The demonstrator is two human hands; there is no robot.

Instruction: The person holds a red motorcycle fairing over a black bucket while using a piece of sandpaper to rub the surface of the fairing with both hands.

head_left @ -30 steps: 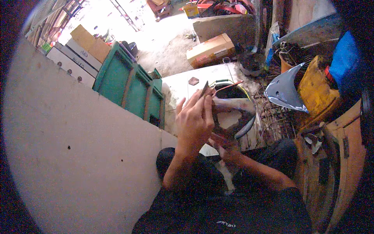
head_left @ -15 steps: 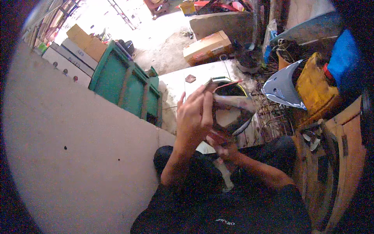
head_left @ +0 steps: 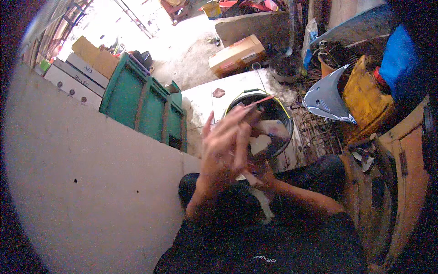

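Observation:
My left hand (head_left: pixel 224 145) is raised before me, thumb apart and fingers stretched forward, blurred by motion. My right hand (head_left: pixel 259 174) sits low beside it, partly hidden behind it, and its fingers are smeared. A pale strip (head_left: pixel 252 178) shows at the right hand; what it is and whether it is gripped I cannot make out. Just beyond both hands stands a black bucket (head_left: pixel 288 131) with a yellowish wire handle. Inside it lie pale pieces (head_left: pixel 275 129), partly covered by the hands. A thin reddish strip (head_left: pixel 264 100) crosses the bucket's far side.
A whitish wall (head_left: pixel 91 169) rises at my left, with a green cabinet (head_left: pixel 125 96) and boxes beyond. Ahead lies a cardboard box (head_left: pixel 238 55). To the right are a grey plastic panel (head_left: pixel 325 101), a yellow container (head_left: pixel 367 91), a metal grid (head_left: pixel 318 132) and wooden boards (head_left: pixel 408 169).
Both hands have shifted slightly left and down in the picture. More of the bucket's rim and the pale pieces in it shows. The whole view has also moved a little.

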